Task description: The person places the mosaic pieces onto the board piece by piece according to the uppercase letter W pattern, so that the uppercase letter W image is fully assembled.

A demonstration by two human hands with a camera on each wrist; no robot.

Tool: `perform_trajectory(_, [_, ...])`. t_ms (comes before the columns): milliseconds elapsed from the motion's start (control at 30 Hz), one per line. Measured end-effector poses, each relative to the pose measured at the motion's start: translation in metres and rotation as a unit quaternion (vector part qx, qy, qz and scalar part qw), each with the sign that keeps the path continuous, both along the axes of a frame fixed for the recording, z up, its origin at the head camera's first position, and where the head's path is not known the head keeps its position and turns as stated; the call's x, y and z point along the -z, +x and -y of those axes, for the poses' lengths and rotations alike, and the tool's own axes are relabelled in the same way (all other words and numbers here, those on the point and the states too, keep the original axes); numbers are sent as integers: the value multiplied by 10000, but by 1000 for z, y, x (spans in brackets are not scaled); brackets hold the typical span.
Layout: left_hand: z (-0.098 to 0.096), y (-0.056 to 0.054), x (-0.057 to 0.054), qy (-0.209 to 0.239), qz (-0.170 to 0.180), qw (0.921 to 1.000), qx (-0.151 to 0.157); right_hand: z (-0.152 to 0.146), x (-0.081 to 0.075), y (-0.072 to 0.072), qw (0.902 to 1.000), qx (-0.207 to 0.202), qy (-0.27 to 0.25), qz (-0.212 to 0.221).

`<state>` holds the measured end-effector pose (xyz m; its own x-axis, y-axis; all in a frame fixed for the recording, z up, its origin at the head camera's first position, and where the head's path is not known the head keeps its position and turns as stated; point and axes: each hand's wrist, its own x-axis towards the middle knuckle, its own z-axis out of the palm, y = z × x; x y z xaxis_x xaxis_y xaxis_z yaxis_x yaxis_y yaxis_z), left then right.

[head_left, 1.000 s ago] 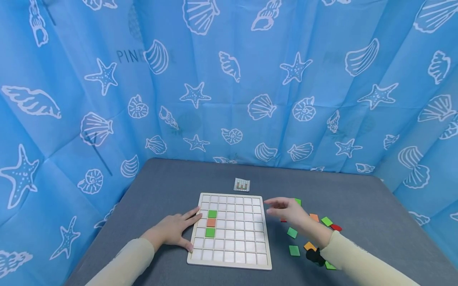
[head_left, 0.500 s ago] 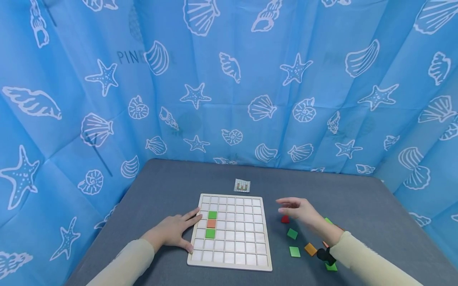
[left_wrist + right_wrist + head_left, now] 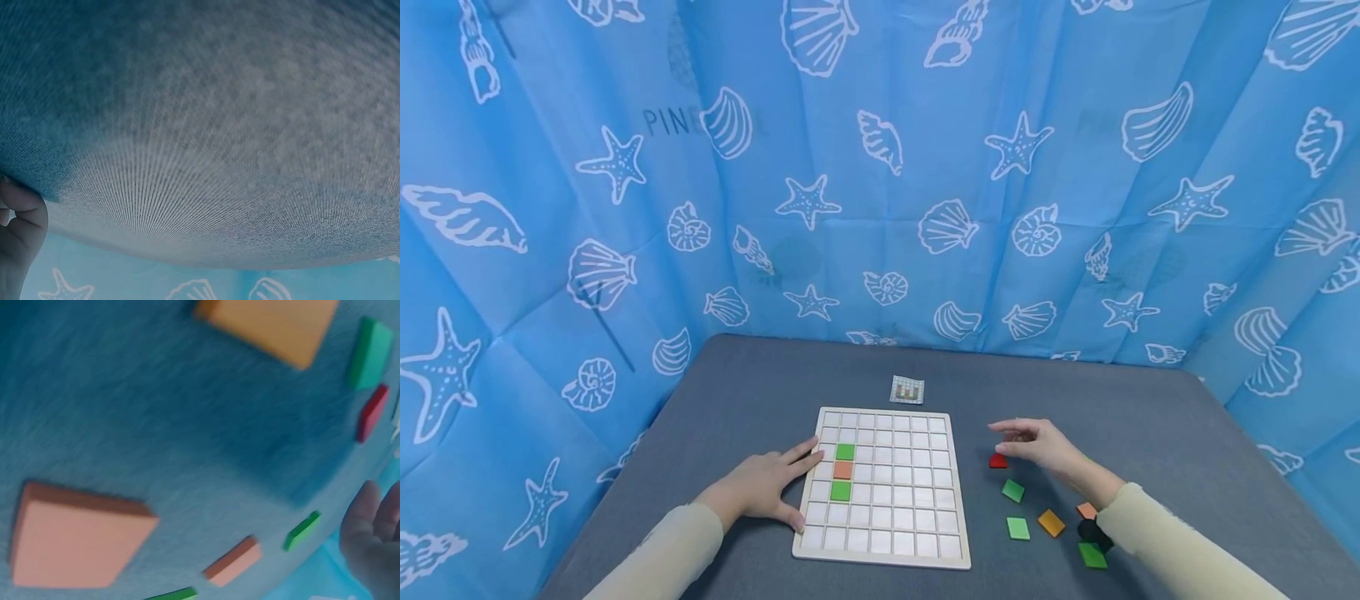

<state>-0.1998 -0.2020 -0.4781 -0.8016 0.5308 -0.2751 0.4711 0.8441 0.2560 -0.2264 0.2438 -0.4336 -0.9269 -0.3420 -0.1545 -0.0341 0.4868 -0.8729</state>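
Note:
My left hand point(image 3: 763, 483) rests with spread fingers on the left edge of a pale gridded board point(image 3: 882, 559). On the board, an orange square tile point(image 3: 842, 471) sits between two green tiles point(image 3: 845, 452) in one column. My right hand point(image 3: 1041, 446) hovers right of the board, fingers loosely bent, with nothing visible in them. Just below its fingertips lies a red tile point(image 3: 997, 461). The right wrist view shows a salmon tile point(image 3: 75, 540) and an orange tile point(image 3: 275, 325) close up. In the left wrist view, part of the left hand point(image 3: 22, 231) shows at the edge.
Behind the board lies a small card point(image 3: 907, 390) with a printed grid pattern. Loose tiles lie on the grey table to the right, including a teal-green tile point(image 3: 1013, 490) and a light green tile point(image 3: 1018, 528). A blue shell-patterned curtain point(image 3: 880, 208) stands behind.
My right hand has drawn back to the right, from beside the board to over the loose tiles, uncovering the red tile. My left hand stays in place.

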Motion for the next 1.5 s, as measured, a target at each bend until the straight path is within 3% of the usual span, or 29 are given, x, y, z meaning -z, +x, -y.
perform_trajectory(233, [0, 0, 1, -9, -24, 10000, -9, -9, 9, -6, 9985, -505, 201, 116])
perform_trajectory(567, [0, -1, 0, -11, 16, 10000, -37, -15, 17, -17, 9939, -924, 516, 321])
perform_trajectory(767, [1, -2, 1, -28, 70, 10000, -63, -16, 16, -22, 9919, -884, 851, 322])
perform_trajectory(967, [0, 0, 1, -30, 66, 10000, -65, -12, 19, -24, 9930, -656, 929, 306])
perform_trajectory(1500, [0, 1, -2, -27, -27, 10000, -16, -8, 23, -24, 9912, -665, 1147, -28])
